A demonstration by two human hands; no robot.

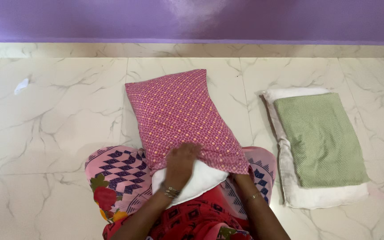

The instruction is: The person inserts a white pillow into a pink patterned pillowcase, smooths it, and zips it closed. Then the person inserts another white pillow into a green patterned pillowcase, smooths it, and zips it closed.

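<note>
On your lap, the pillow (pixel 192 184) sits mostly inside the pink cover (pixel 181 118), and only its white near end shows out of the open mouth. Your left hand (pixel 182 162) lies on top at that mouth, with the fingers curled down onto the edge of the cover and the pillow under it; it looks like a loose press more than a firm pinch. Your right hand (pixel 241 178) is tucked under the right corner of the cover, and its fingers are hidden, so I cannot tell if they grip the cloth or only support it. The risk I see is at this mouth: if you push only with the left hand in the middle, the filling may bunch up, and the far corners of the cover may stay flat and empty. The cover also hangs off your knees onto the floor (pixel 54 115), so a strong pull could drag it or twist it around the pillow. A hard tug at the hidden corner could strain the seam there. To your right, well apart from your knee, a second pillow (pixel 290 178) lies bare on the floor, and a folded green cover (pixel 318 138) rests on top of it, not around it; nothing is inside that one.
</note>
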